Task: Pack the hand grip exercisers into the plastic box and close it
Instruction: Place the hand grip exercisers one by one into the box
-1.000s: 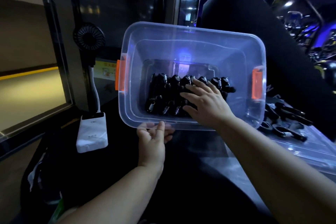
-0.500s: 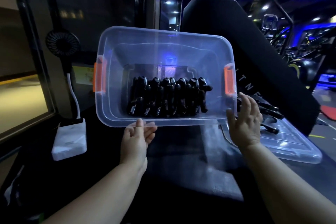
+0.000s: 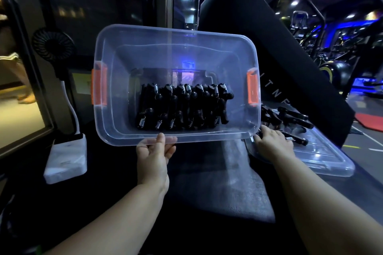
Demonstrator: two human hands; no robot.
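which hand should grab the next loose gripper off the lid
Right: the right hand is at the loose exercisers on the lid; the left hand grips the plastic box by its near rim, keeping it tilted.

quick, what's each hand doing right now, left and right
left hand: holds the plastic box by its near rim.
right hand: at the loose exercisers on the lid; fingers partly hidden, cannot tell.
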